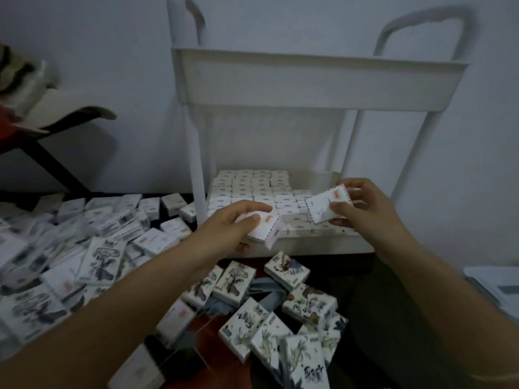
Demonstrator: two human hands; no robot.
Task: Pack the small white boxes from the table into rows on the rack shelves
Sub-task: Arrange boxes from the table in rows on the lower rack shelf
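Pale wall (pixel 84 66) behind, dim light, dark surface (pixel 351 265) underneath.

Head view: white rack (pixel 195 164) straight ahead, upper shelf (pixel 309 88) high above both hands, lower shelf (pixel 323 247) just beyond the fingers.

Left hand (pixel 238 224) curled around one small white box, the left box (pixel 266 230). Thumb on the top face, fingers wrapped over the far edge. Long axis running roughly left to right and dipping at the right end, red mark facing up, short end face turned toward the camera. Held just in front of the lower shelf's front rim.

Right hand (pixel 362 209) pinching a second one, the right box (pixel 327 207). Thumb on the broad front face, fingers behind. Broad face tilted toward the camera, long axis rising from lower left to upper right, red mark near the upper corner. Held over the right part of the lower shelf, close beside the left box but apart from it.

Beyond both grips, packed rows (pixel 252 189) of white boxes lying flat on the lower shelf, filling its left and back. To the left of the left hand, a heap of loose boxes (pixel 104 256); below both wrists, more printed boxes (pixel 286 269) scattered at odd angles.
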